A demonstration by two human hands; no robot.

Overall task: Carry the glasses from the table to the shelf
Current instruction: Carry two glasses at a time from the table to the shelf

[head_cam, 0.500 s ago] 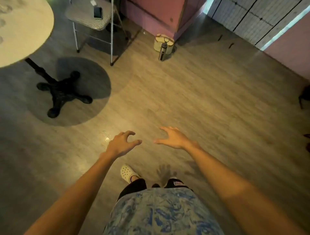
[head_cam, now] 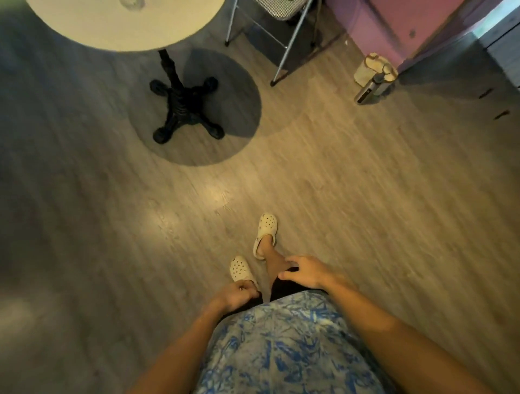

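Observation:
A round pale table (head_cam: 121, 25) on a black cast-iron foot (head_cam: 184, 108) stands at the upper left. At its top edge a clear glass (head_cam: 132, 3) is just visible, cut off by the frame. My left hand (head_cam: 236, 295) hangs low in front of my body with its fingers curled in and nothing in it. My right hand (head_cam: 305, 271) is beside it, fingers spread loosely and empty, over my right leg. No shelf is in view.
A folding chair (head_cam: 281, 25) with metal legs stands right of the table. A cream bag and a dark bottle (head_cam: 372, 84) sit on the floor by a pink wall (head_cam: 394, 25). Wooden floor lies between me and the table.
The view has swung left, so the table sits nearer the centre. Both hands have dropped closer to my body; the left hand's fingers have curled in.

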